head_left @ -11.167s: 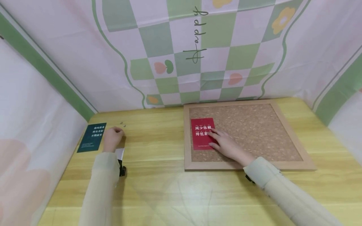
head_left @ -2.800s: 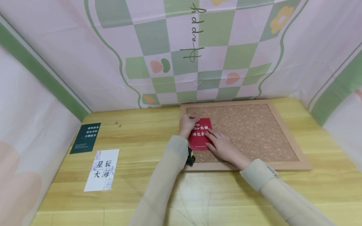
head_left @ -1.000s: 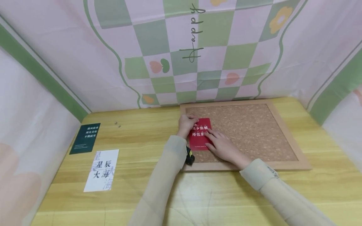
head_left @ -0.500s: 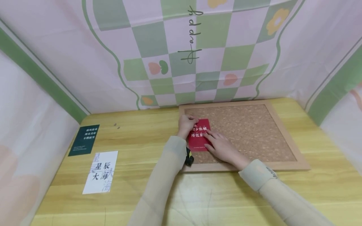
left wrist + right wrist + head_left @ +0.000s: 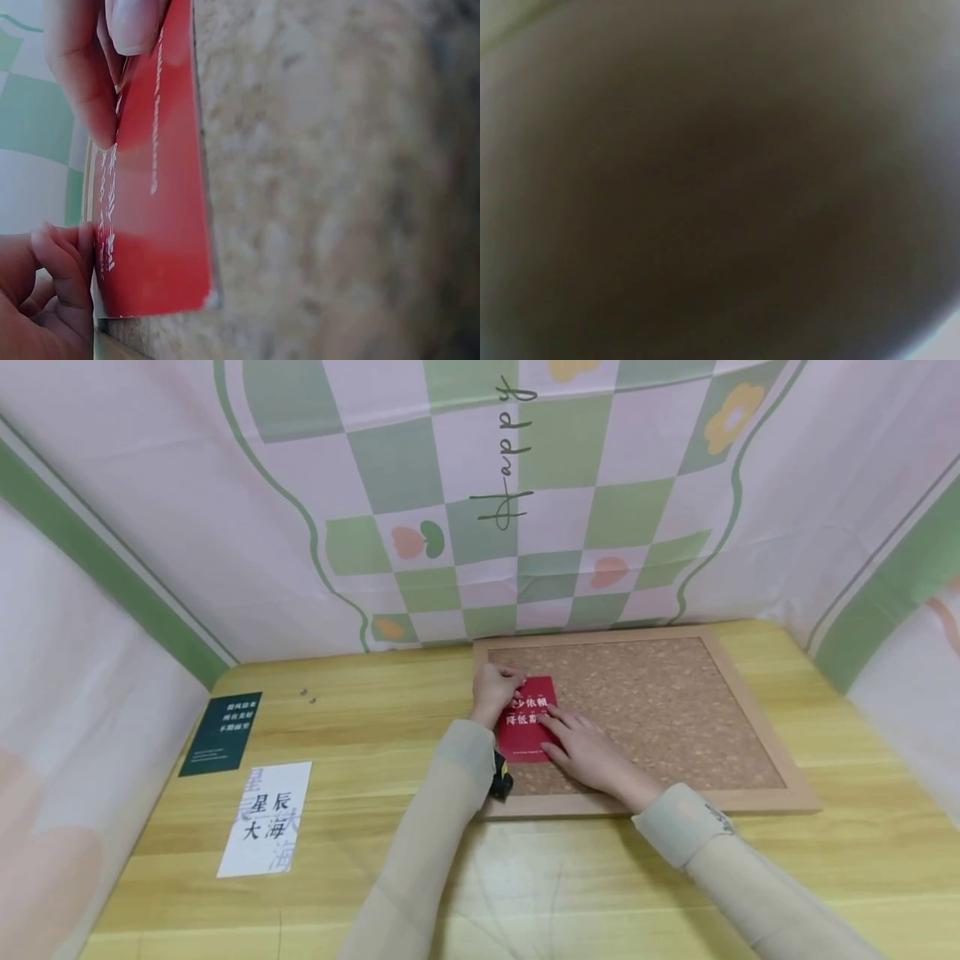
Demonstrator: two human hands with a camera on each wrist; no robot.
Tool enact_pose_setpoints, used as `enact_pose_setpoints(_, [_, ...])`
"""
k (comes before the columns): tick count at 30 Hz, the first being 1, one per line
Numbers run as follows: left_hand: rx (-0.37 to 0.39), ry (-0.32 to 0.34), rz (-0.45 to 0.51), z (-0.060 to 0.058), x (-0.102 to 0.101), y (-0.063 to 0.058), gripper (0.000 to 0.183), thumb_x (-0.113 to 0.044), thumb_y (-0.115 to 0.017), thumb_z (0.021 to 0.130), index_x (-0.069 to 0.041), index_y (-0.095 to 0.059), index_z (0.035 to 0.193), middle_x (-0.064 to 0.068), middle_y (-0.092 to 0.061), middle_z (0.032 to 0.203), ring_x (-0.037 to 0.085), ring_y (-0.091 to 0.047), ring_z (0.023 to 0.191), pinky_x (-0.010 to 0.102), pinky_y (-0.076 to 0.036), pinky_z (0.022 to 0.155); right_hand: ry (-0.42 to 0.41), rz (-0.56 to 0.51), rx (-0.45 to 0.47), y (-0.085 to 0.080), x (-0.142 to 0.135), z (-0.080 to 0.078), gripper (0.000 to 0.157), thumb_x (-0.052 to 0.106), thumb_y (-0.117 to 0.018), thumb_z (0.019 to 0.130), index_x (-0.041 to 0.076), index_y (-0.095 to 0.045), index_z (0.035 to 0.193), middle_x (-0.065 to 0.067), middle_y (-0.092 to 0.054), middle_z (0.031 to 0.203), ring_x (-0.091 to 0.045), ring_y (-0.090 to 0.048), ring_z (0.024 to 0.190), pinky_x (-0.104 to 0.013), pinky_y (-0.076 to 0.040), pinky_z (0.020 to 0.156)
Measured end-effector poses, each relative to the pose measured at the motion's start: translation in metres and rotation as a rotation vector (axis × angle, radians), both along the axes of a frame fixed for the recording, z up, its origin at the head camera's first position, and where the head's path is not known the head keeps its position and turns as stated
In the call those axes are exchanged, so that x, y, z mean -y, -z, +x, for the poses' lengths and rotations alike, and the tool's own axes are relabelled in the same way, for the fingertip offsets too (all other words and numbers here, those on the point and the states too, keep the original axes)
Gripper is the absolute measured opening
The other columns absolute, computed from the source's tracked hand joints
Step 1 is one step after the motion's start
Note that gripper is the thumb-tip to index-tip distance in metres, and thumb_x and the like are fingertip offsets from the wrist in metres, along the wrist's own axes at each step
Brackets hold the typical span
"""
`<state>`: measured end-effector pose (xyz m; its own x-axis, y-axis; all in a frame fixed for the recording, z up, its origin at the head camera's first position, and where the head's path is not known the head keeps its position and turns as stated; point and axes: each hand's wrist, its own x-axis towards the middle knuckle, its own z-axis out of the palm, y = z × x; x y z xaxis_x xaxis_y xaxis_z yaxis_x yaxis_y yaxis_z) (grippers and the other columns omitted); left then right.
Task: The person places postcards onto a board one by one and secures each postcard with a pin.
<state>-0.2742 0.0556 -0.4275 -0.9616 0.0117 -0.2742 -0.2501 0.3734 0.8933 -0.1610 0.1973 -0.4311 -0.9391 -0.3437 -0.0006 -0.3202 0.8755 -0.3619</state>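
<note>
"happy" in sideways script on the checked cloth (image 5: 555, 452), "星辰大海" on the white card (image 5: 264, 820), "少依賴" and "降低期" on the partly covered red card (image 5: 527, 739), small blurred lines on the dark green card (image 5: 221, 735)

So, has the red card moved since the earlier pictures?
No: against the wooden frame, the red card keeps its place near the left side.
</note>
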Motion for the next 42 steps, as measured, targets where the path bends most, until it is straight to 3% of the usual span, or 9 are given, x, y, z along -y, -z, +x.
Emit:
enact_pose_setpoints(9, [0.009,-0.005,0.011,-0.001,0.004,0.0,0.018,-0.01,-0.062,0.092,0.0,-0.073,0.103,0.015,-0.072,0.078,0.003,-0.049,0.041,0.013,-0.042,0.04,-0.001,-0.002,-0.011,0.0,0.0,0.001,0.049,0.028,-0.051,0.098,0.003,-0.045,0.14,-0.023,-0.039,0.149,-0.044,-0.036,0.136,-0.06,-0.029,0.113])
enact_pose_setpoints(19, [0.027,0.009,0.034,-0.001,0.007,-0.002,0.018,-0.011,-0.062,0.092,0.0,-0.073,0.102,0.003,-0.061,0.065,0.003,-0.049,0.043,0.013,-0.044,0.041,-0.011,-0.032,-0.037,-0.003,0.0,0.003,0.049,0.029,-0.051,0.097,0.002,-0.047,0.138,-0.025,-0.04,0.147,-0.046,-0.037,0.134,-0.061,-0.03,0.11])
enact_pose_setpoints(30, [0.017,0.011,0.077,0.004,0.009,-0.005,0.017,-0.009,-0.061,0.092,0.002,-0.072,0.099,0.001,-0.058,0.062,0.003,-0.049,0.045,0.012,-0.044,0.043,0.001,0.006,-0.013,0.001,-0.001,0.0,0.05,0.028,-0.05,0.098,0.003,-0.045,0.14,-0.023,-0.038,0.149,-0.044,-0.035,0.137,-0.06,-0.028,0.113])
enact_pose_setpoints(42, [-0.002,0.066,0.089,0.0,0.015,-0.002,0.02,-0.008,-0.06,0.092,0.004,-0.071,0.103,0.01,-0.069,0.071,0.002,-0.056,0.048,0.012,-0.049,0.048,0.0,-0.003,-0.001,-0.001,0.001,0.0,0.051,0.029,-0.051,0.097,0.003,-0.045,0.14,-0.023,-0.038,0.149,-0.044,-0.035,0.137,-0.06,-0.029,0.113])
